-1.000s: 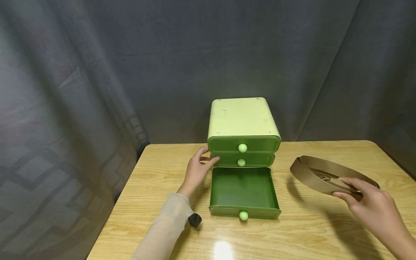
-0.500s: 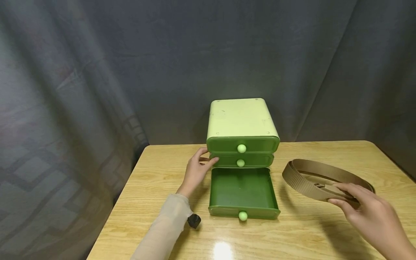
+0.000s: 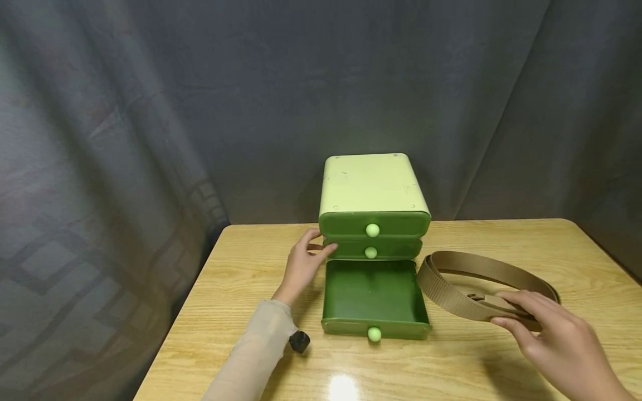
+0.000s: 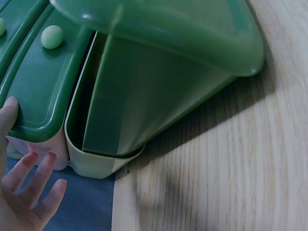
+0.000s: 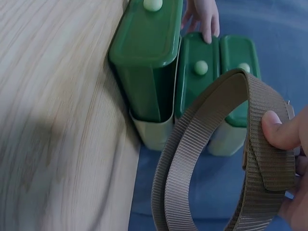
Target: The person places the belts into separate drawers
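A small cabinet [image 3: 373, 181] with a pale green shell and several dark green drawers stands on the table. Its bottom drawer [image 3: 373, 328] is pulled out and shows a bare floor. My left hand [image 3: 300, 270] holds the cabinet's left side, thumb on the front corner of the middle drawer [image 4: 38, 86] and fingers along the side. My right hand [image 3: 557, 340] pinches a coiled brown webbing belt [image 3: 446, 295] between thumb and fingers, near its buckle. The belt hangs above the table, its far loop overlapping the open drawer's right edge in the head view.
The wooden table [image 3: 241, 250] runs back to a grey curtain [image 3: 276, 111]. A black piece [image 3: 300, 341] sits at my left sleeve [image 3: 261, 345]. Pale round knobs [image 3: 374, 334] stick out from the drawer fronts.
My right hand has carried the belt leftward and slightly nearer to me, bringing its loop up to the open drawer's right side. The left hand stays on the cabinet.
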Tool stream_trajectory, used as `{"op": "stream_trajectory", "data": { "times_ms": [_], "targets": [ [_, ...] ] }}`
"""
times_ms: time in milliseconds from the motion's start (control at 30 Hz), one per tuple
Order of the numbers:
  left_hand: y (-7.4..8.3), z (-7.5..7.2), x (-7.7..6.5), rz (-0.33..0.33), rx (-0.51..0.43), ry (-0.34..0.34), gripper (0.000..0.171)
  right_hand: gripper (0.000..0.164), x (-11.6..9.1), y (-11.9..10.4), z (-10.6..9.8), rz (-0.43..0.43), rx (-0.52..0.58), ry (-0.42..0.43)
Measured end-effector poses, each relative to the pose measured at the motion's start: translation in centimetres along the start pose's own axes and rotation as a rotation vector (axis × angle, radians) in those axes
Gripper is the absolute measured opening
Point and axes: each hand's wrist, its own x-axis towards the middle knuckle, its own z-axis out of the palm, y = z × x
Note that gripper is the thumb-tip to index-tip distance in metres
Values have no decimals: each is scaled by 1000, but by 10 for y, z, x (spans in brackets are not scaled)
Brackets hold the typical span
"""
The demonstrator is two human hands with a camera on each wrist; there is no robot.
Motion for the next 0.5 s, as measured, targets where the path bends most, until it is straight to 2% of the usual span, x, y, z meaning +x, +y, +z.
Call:
{"op": "stream_trajectory", "data": {
  "times_ms": [200,367,500],
  "targets": [
    [1,0,0,-1,-2,2,43,41,0,-12,2,-51,30,-6],
    [0,0,0,10,-13,-2,41,31,2,-22,5,-100,58,-8],
    [-1,0,-1,18,-23,-6,41,41,5,-31,8,-154,87,-8]
  ]
}}
